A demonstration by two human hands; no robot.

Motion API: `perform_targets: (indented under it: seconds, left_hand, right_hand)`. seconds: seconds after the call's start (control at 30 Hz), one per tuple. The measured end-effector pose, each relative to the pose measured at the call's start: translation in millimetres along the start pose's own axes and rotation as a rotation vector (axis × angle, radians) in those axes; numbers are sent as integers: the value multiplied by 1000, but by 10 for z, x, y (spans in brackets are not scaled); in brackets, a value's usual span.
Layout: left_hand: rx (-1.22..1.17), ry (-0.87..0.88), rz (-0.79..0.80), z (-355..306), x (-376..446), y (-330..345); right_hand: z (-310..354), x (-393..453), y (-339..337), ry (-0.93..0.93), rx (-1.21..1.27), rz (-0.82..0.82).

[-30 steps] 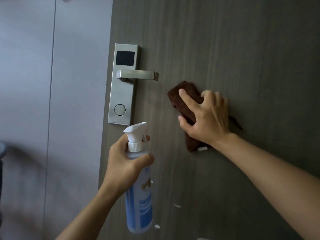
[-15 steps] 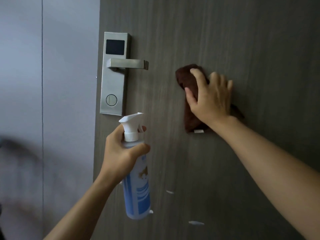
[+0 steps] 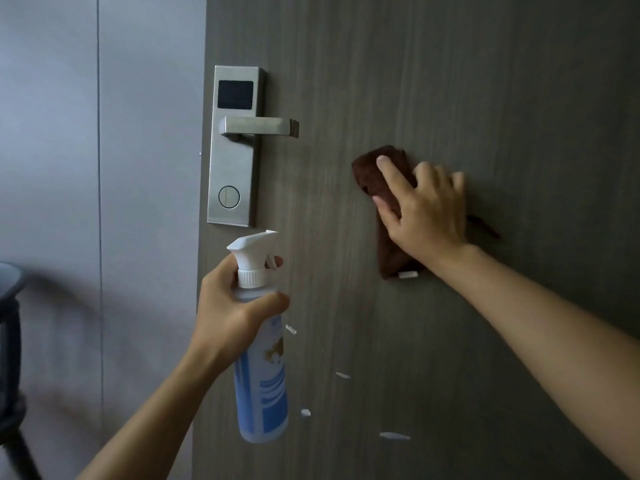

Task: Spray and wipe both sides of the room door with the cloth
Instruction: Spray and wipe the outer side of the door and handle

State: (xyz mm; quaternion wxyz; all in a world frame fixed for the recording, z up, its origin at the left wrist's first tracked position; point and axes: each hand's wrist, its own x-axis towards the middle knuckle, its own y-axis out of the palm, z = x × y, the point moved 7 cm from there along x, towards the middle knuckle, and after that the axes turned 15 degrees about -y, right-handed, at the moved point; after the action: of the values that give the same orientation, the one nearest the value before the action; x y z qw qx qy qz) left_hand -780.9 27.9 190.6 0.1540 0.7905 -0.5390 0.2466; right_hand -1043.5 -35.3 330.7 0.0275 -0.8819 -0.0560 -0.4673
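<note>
Nearest, both bare forearms run out of the bottom edge, so elbows and body are cut off. At the far left edge a dark rounded object (image 3: 8, 341) is blurred and cropped; what it is cannot be told.

The left hand (image 3: 230, 311) grips the spray bottle (image 3: 261, 368) round its shoulder, thumb curled across the front just under the white collar, one fingertip showing past the trigger. The other fingers are hidden behind the bottle. The bottle is pale with blue bands and a small brown mark on its label, too blurred to read. It hangs roughly upright, its white nozzle (image 3: 251, 245) pointing right towards the door.

A few small white flecks (image 3: 394, 436) sit on the door below and to the right of that thumb.

Farther on, the right hand (image 3: 427, 216) presses the brown cloth (image 3: 375, 178) against the dark wood-grain door (image 3: 485, 81), fingers spread and bent over the folded fabric, index finger stretched up along it. Most of the cloth lies under the palm; a white tag (image 3: 408, 274) shows below the wrist.

Left of the index fingertip, apart from it, is the metal lock plate (image 3: 233, 181) with a lever handle (image 3: 258, 126).
</note>
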Motion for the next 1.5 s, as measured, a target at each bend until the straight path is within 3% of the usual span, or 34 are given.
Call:
perform_targets:
  seconds: [0.07,0.2,0.43,0.77,1.0,1.33,1.5]
  left_hand:
    - [4,-18,-14,62,-20,-29]
    - [42,-69,-33,164,-86,-3]
    - [74,-87,-43,285,-292,187]
    - [219,-172,-282,299,-748,-101]
    - [278,-165,-229,468,-739,108]
    - [241,-163,-70,1182,-801,383]
    - [213,-106,-105,1334,-894,289]
  right_hand:
    - [285,-184,27,-49,38,-31]
    - [881,-734,11,-347,138,-22]
    - [851,-1090,-36,-225,174,42]
    - [733,-1279,-62,-62,381,-9]
    - [778,-1533,-273,167,475,-117]
    - [1346,-2270,-519,375,474,-11]
    - [1600,-2282,-636,370,381,25]
